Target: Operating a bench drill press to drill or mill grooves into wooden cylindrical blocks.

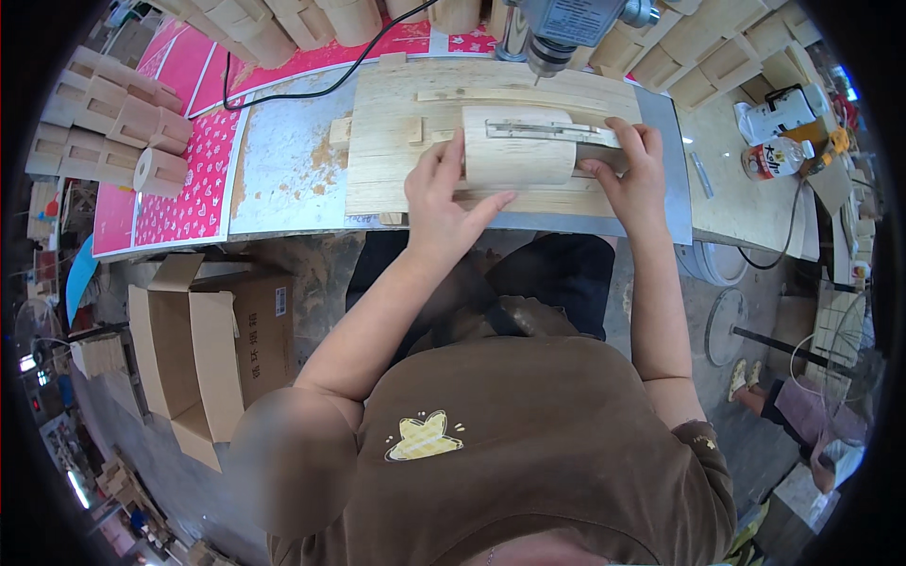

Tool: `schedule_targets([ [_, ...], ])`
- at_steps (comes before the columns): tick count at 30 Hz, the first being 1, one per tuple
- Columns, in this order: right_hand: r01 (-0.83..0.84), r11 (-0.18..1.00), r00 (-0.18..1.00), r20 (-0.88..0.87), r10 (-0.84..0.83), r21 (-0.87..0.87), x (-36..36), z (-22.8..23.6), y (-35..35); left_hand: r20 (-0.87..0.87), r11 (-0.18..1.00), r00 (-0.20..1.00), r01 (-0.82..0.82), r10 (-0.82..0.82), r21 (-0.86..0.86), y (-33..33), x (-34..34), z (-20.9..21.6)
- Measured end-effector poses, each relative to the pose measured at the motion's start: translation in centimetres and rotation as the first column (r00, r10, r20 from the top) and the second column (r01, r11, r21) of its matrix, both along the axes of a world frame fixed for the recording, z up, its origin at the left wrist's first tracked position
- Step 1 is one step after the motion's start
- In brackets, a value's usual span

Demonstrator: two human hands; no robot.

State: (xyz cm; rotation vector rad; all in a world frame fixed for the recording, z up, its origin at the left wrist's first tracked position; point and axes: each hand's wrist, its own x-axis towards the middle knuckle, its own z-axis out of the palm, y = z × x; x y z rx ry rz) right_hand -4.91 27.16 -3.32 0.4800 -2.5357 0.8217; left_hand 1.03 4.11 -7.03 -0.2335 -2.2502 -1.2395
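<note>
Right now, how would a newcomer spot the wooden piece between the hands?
Find the drill chuck at top centre, then the pale board below it. Over that board, look between the left hand and right hand. Unlike the wooden blocks grouped at left, the wooden piece has both hands at its ends.

My desk (274,203), top of frame: whitish, worn brown in patches. On it: flat wooden board (377,179) upper centre, pink patterned sheet (184,217) upper left with pale wooden cylinders (160,173) on top, black cable (321,91) curving across.
</note>
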Motion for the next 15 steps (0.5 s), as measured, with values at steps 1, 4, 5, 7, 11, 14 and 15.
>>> schedule_targets([
  [1, 0.020, 1.000, 1.000, 0.013, -0.020, 0.010, -0.5, 0.0, 0.0, 0.025, 0.997, 0.999, -0.030, 0.032, -0.066, 0.2, -0.1, -0.4],
  [4, 0.045, 0.999, 0.999, 0.003, -0.045, 0.027, -2.3, -0.4, -0.2, 0.090, 0.996, 0.994, -0.055, 0.062, -0.073, 0.5, -1.2, -0.6],
  [5, 0.041, 0.999, 0.999, 0.000, -0.041, 0.028, -2.8, -0.5, -0.4, 0.130, 0.988, 0.987, -0.080, 0.096, -0.129, 0.4, -1.7, -0.4],
  [7, 0.072, 0.997, 0.997, -0.003, -0.072, -0.007, -3.4, -0.5, -1.2, 0.161, 0.978, 0.978, -0.103, 0.133, -0.184, 0.0, -2.8, -0.2],
  [11, 0.127, 0.990, 0.990, -0.075, -0.122, 0.065, -3.6, -1.2, -2.7, 0.099, 0.943, 0.973, -0.175, 0.210, -0.282, -1.9, -4.2, -1.2],
  [14, 0.114, 0.992, 0.992, -0.061, -0.111, 0.048, -3.5, -1.2, -2.7, 0.103, 0.952, 0.983, -0.118, 0.152, -0.283, -2.5, -4.5, -1.9],
  [15, 0.119, 0.992, 0.991, -0.063, -0.116, 0.050, -3.5, -1.0, -2.5, 0.062, 0.954, 0.988, -0.118, 0.140, -0.276, -2.5, -4.7, -1.9],
])
